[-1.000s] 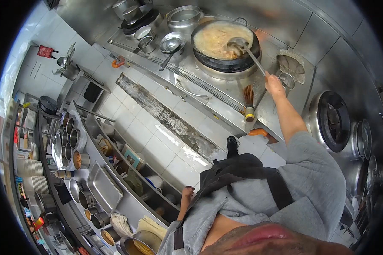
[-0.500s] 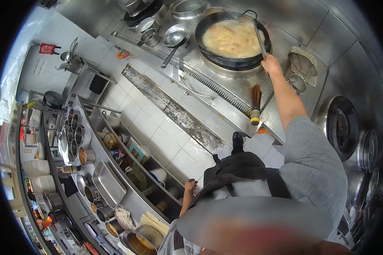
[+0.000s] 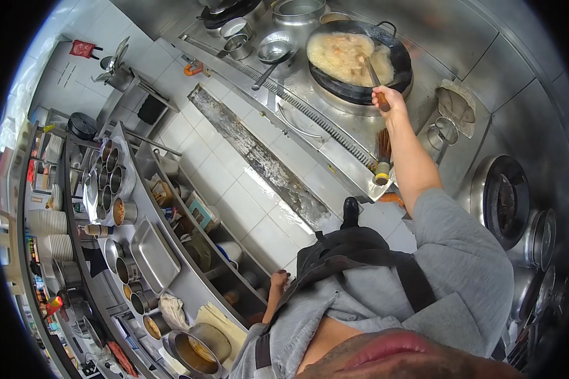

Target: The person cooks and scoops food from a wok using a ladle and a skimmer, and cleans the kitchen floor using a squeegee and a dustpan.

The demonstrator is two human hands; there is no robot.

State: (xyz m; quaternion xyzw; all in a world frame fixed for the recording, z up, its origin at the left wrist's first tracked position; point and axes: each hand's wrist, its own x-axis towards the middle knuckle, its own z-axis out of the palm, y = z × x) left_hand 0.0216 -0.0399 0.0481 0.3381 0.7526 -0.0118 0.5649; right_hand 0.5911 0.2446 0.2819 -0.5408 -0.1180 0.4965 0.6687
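Note:
My right hand (image 3: pixel 392 103) is closed round the wooden grip of a wok ladle (image 3: pixel 373 76), its metal shaft slanting down into the food. The ladle's head is hidden in the food. A black wok (image 3: pixel 342 90) on the burner holds pale, bubbling liquid with lighter pieces (image 3: pixel 341 55), and its dark wall shows along the near and right sides. Low beside the shelved counter hangs my left hand (image 3: pixel 279 279), away from the stove. Its fingers look loosely apart, with nothing visible in them, though they are small in view.
A bristle brush (image 3: pixel 382 158) stands at the stove's front edge. Left of the wok rests a strainer ladle (image 3: pixel 274 54) near several pots. Wire strainers (image 3: pixel 454 107) lie to the right. Behind a tiled floor, the counter carries a metal tray (image 3: pixel 155 254) and pots.
My right hand has drawn the ladle nearer and tilted it, with its grip now showing. The food has shifted leftward, baring more of the wok's wall. The whole view has moved slightly.

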